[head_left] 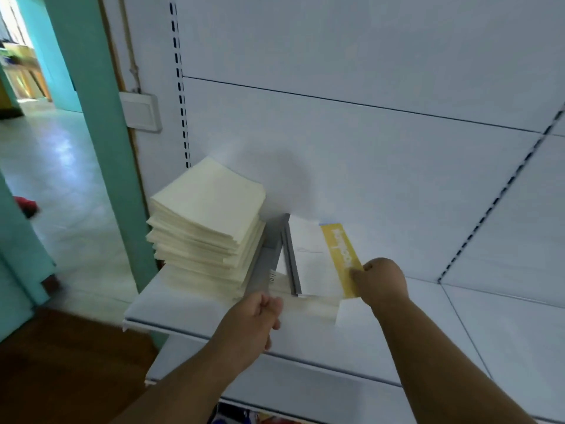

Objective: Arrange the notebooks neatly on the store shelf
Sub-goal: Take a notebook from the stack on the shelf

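A tall, uneven stack of cream notebooks [208,221] stands at the left end of the white shelf [428,319]. To its right a grey-covered notebook [267,261] leans against the stack, and my left hand [260,313] grips its near lower edge. Beside it several upright notebooks show a grey spine, a white cover [308,255] and a yellow cover with white lettering [341,255]. My right hand [379,281] pinches the yellow notebook at its near right edge. Flat pale notebooks lie under the upright ones.
The shelf's white back panel [367,133] has slotted uprights at left and right. A teal pillar [101,117] and a wall switch plate [140,110] stand left of the shelf. Brown floor lies below left, and a lower shelf edge [305,390] shows beneath.
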`<state>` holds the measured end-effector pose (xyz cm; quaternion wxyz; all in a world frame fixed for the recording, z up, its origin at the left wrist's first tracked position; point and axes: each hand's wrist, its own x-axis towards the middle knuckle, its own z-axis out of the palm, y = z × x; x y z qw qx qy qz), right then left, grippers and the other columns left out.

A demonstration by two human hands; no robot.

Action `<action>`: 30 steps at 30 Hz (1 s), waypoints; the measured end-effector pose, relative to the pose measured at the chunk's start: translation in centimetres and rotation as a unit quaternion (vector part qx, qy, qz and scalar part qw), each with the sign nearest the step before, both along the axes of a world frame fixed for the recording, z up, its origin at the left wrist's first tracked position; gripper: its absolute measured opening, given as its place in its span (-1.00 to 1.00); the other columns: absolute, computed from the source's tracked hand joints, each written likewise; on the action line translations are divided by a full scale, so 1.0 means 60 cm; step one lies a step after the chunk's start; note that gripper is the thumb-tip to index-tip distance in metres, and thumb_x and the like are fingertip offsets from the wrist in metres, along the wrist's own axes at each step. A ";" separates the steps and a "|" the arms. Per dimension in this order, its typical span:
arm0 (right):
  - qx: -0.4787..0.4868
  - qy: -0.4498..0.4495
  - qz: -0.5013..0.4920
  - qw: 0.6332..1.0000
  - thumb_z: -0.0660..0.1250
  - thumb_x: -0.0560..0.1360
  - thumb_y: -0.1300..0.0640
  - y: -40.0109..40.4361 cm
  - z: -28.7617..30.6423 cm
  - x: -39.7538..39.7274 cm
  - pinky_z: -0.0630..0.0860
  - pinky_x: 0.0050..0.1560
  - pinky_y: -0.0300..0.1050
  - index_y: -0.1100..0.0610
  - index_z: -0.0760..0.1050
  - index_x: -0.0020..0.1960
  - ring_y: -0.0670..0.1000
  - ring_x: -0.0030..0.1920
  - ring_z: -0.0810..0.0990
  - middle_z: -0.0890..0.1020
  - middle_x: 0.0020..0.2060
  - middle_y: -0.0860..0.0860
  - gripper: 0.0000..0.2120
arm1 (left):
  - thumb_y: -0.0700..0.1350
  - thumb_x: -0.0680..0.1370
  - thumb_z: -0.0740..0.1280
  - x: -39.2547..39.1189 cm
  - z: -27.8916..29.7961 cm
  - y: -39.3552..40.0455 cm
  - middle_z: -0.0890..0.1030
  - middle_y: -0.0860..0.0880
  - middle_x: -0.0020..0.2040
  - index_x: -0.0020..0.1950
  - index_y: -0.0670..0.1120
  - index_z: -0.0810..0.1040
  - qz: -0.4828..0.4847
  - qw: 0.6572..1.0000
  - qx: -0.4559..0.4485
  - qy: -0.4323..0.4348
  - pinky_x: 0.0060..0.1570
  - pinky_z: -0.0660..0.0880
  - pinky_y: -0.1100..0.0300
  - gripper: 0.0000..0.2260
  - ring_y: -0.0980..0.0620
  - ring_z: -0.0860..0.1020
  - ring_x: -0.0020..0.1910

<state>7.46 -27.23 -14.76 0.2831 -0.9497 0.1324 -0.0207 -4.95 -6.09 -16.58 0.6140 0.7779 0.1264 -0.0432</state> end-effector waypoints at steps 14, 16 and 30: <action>0.190 -0.132 0.026 0.973 0.14 0.61 -0.25 0.056 0.051 -0.121 0.39 -0.24 -0.08 0.18 0.43 -0.16 0.04 -0.25 0.52 0.54 -0.29 -0.01 -0.51 | -0.20 0.65 0.24 -0.012 0.011 0.018 0.51 -0.18 -0.37 0.14 -0.08 0.53 0.045 0.971 -0.211 -0.098 -0.54 0.30 0.18 -0.88 -0.02 0.35 -0.54; 0.056 -0.031 -0.018 0.998 0.20 0.54 -0.35 0.039 0.028 -0.088 0.41 -0.13 -0.09 0.14 0.48 0.02 0.11 -0.03 0.60 0.59 -0.09 0.02 -0.47 | -0.18 0.65 0.24 -0.025 0.002 0.034 0.49 -0.09 -0.42 0.14 -0.04 0.54 0.059 0.975 -0.184 -0.108 -0.55 0.27 0.21 -0.87 0.03 0.33 -0.55; 0.485 -0.028 0.066 0.872 0.14 0.70 -0.02 -0.046 0.075 -0.195 0.46 -0.25 -0.03 0.29 0.57 0.09 0.15 -0.33 0.56 0.64 -0.20 0.23 -0.61 | -0.10 0.67 0.20 -0.003 0.030 -0.054 0.68 0.02 -0.16 0.18 0.04 0.51 -0.104 0.982 -0.133 -0.079 -0.47 0.39 0.22 -0.85 0.06 0.39 -0.54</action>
